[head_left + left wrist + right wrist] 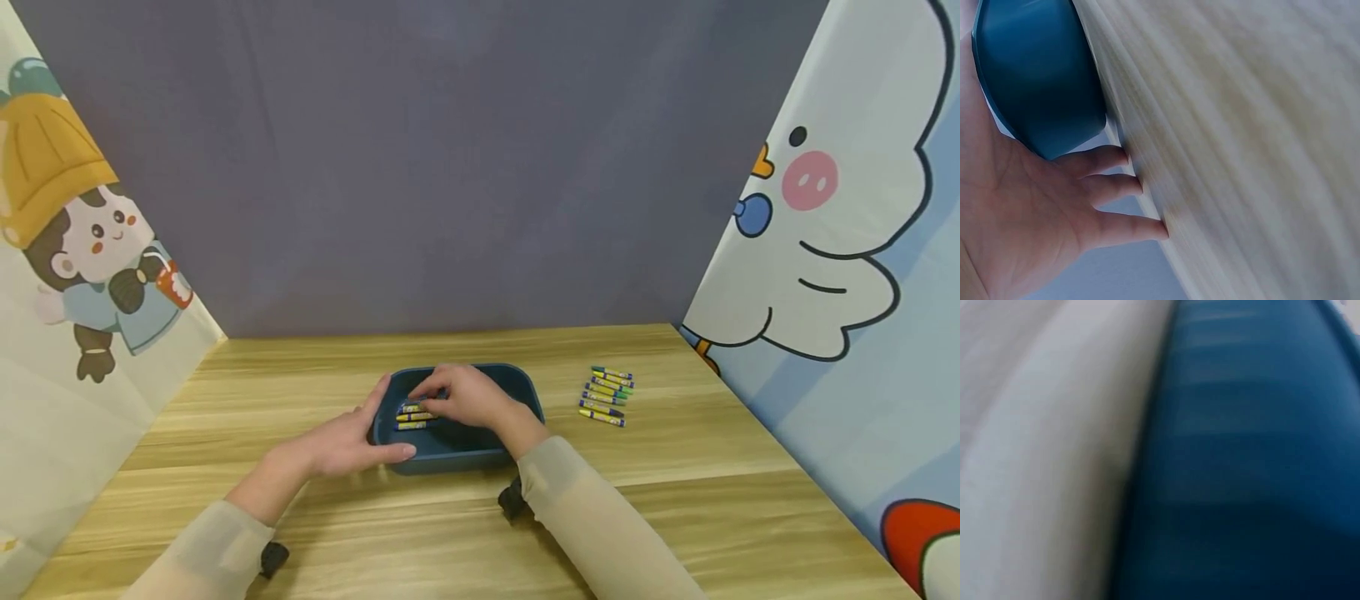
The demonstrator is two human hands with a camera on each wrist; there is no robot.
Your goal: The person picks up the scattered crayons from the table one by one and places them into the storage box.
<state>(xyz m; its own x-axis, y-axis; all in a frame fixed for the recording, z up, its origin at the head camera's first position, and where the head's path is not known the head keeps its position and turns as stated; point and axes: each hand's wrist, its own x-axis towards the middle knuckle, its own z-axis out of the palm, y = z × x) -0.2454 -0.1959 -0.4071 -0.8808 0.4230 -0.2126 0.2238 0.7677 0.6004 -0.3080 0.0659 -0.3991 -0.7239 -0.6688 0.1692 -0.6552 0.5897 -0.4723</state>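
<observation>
Steadying the blue tray (525, 392) near the tabletop's (712, 500) front-middle, the left hand (352, 442) cups its left wall, fingers relaxed. Inside, the right hand (468, 396) pinches a crayon (414, 407) over two laid ones (416, 421). Loading looks midway; next, I judge, comes reaching for the crayon row (607, 393) toward the right edge.

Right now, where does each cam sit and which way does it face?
Head: above, looking forward and down at the table; both hands and sleeves show, left hand steadying the blue tray, right hand inside it by crayons.
Left wrist: palm side; fingers against the tray.
Right wrist: blurred tray wall; no hand.
All share the tray.
</observation>
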